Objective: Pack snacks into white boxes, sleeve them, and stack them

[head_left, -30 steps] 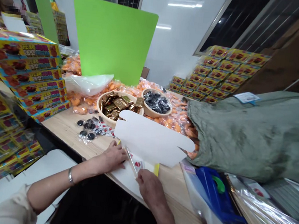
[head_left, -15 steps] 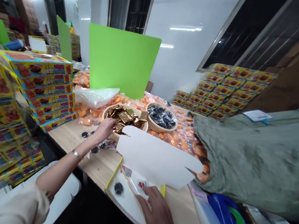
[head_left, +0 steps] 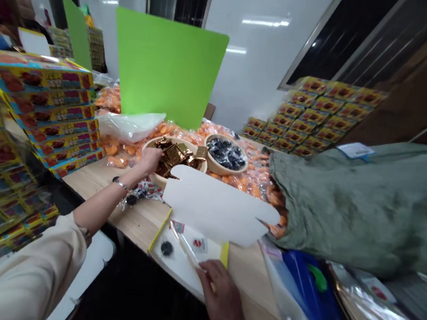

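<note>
My left hand [head_left: 149, 162] is at the near left rim of a cream bowl [head_left: 160, 180] heaped with gold foil packets [head_left: 175, 154]. Its fingers curl down among the packets, and their tips are hidden. My right hand [head_left: 223, 292] pinches the near end of a long thin stick in clear wrap [head_left: 187, 247], which slants across an open white box [head_left: 178, 266]. In that box lie a black round piece [head_left: 167, 248] and a small clear packet with red print [head_left: 199, 244]. The box's white lid [head_left: 219, 207] stands raised at the far side.
Behind sits a second bowl [head_left: 218, 169] of black wrapped pieces, amid bagged orange pieces [head_left: 122, 147]. Stacked printed boxes [head_left: 64, 112] rise at left. A green board [head_left: 168, 67] stands behind. A grey-green sack [head_left: 347, 206] and a blue object [head_left: 309, 294] are at right.
The view has shifted slightly. My left hand has moved further into the gold packets, its fingers now curled in. My right hand stays at the stick's near end.
</note>
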A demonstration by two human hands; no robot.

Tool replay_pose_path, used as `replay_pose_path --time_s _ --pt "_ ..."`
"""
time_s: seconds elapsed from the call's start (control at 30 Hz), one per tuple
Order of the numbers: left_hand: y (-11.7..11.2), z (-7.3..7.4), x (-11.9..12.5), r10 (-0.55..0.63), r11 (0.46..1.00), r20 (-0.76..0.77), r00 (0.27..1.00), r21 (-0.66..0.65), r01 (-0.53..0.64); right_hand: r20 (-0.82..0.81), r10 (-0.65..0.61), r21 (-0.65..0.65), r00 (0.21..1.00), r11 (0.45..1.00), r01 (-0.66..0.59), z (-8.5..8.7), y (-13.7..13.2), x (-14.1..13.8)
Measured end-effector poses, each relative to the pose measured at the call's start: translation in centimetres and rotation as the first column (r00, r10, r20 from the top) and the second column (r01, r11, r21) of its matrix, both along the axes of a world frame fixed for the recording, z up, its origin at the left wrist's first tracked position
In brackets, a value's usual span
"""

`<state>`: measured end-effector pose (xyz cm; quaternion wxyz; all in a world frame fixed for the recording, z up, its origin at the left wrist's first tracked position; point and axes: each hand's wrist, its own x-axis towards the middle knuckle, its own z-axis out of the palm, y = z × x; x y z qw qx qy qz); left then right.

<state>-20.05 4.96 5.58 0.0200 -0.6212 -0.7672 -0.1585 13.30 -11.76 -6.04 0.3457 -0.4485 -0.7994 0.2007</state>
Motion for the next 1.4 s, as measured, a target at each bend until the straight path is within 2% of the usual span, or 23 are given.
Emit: replay_pose_path --time_s 0.1,0.13,0.17,0.2,0.27,0.33,0.37,0.4,0.47,0.53,0.57,0.63,0.7,0.83,0.9,1.0,1.03,1.1,1.17,1.2,1.27,1.33,1.4 --pt "-4.9 1.1 -1.1 0.066 0.984 0.053 0.996 0.161 -0.074 -0.096 -0.049 -0.046 0.994 0.998 0.045 2.1 -0.7 0.0" --pt "-7.1 1.2 -1.2 0.036 0.946 0.198 0.98 0.309 -0.098 -0.137 -0.061 -0.083 0.989 0.995 0.05 2.6 -1.0 -0.2" --pt "-9.5 1.1 -1.0 -0.055 0.907 0.356 0.933 0.408 -0.102 -0.182 -0.078 -0.139 0.98 0.989 0.053 3.0 -1.2 -0.5" --pt "-12.0 0.6 -0.3 -0.148 0.898 0.49 0.859 0.431 -0.09 -0.233 -0.101 -0.214 0.967 0.976 0.05 3.3 -1.4 -1.0" --pt "-16.4 -0.9 1.9 -0.25 0.939 0.679 0.691 0.343 0.003 -0.359 -0.147 -0.376 0.922 0.926 0.002 3.7 -1.6 -2.7" --pt "-19.5 -3.1 5.0 -0.243 0.969 0.806 0.54 0.233 0.087 -0.495 -0.164 -0.484 0.853 0.868 -0.114 3.7 -1.2 -4.9" --pt "-20.5 -4.3 6.4 -0.235 0.972 0.84 0.488 0.196 0.131 -0.554 -0.159 -0.501 0.817 0.848 -0.174 3.6 -0.9 -6.0" --pt "-21.0 -5.3 7.7 -0.228 0.973 0.841 0.491 0.174 0.154 -0.595 -0.155 -0.504 0.788 0.836 -0.217 3.3 -0.3 -7.0" --pt "-21.2 -7.1 9.0 -0.248 0.968 0.739 0.626 0.212 0.134 -0.621 -0.173 -0.518 0.764 0.822 -0.235 2.5 1.0 -8.4" --pt "-20.6 -8.4 9.1 -0.262 0.947 0.57 0.779 0.307 0.094 -0.583 -0.216 -0.564 0.783 0.801 -0.199 1.5 2.3 -9.0" --pt "-20.3 -9.0 8.8 -0.271 0.937 0.52 0.81 0.336 0.098 -0.543 -0.225 -0.588 0.809 0.79 -0.175 1.0 2.9 -9.1" --pt "-19.8 -10.2 8.2 -0.312 0.936 0.538 0.783 0.315 0.156 -0.415 -0.189 -0.595 0.89 0.796 -0.108 0.1 3.6 -9.5" --pt "-19.6 -11.3 8.1 -0.347 0.936 0.605 0.716 0.264 0.231 -0.224 -0.13 -0.527 0.966 0.85 -0.008 -0.1 3.6 -10.0" --pt "-19.8 -12.5 8.6 -0.353 0.936 0.632 0.69 0.239 0.26 0.052 -0.114 -0.364 0.992 0.923 0.125 1.3 1.9 -10.3" --pt "-19.9 -12.6 8.6 -0.359 0.933 0.629 0.69 0.24 0.267 0.056 -0.162 -0.283 0.985 0.944 0.171 2.5 1.0 -8.6" --pt "-19.9 -12.7 8.0 -0.364 0.931 0.657 0.66 0.242 0.273 -0.021 -0.351 -0.088 0.936 0.933 0.348 4.0 0.2 -2.7" --pt "-19.9 -12.7 7.8 -0.346 0.938 0.687 0.639 0.227 0.264 -0.039 -0.431 -0.018 0.902 0.902 0.431 4.4 0.1 0.0" --pt "-19.7 -12.7 7.7 -0.27 0.96 0.785 0.558 0.176 0.217 -0.038 -0.592 0.133 0.805 0.795 0.591 5.1 0.4 5.4" --pt "-19.1 -12.5 8.0 -0.16 0.983 0.903 0.398 0.111 0.143 -0.015 -0.658 0.224 0.753 0.731 0.644 5.5 1.5 9.7" --pt "-18.7 -12.3 8.3 -0.109 0.992 0.946 0.305 0.082 0.1 0.036 -0.657 0.235 0.753 0.738 0.632 5.7 2.5 11.2" --pt "-17.6 -11.9 8.8 -0.054 0.998 0.987 0.149 0.052 0.018 0.195 -0.591 0.196 0.783 0.806 0.559 5.9 5.4 12.5" --pt "-16.5 -11.6 9.1 -0.068 0.997 0.995 0.068 0.07 -0.036 0.349 -0.479 0.117 0.805 0.875 0.47 6.0 9.4 12.1" --pt "-15.7 -11.6 9.1 -0.1 0.994 0.995 0.018 0.101 -0.033 0.413 -0.427 0.071 0.805 0.896 0.439 5.9 13.9 11.2"
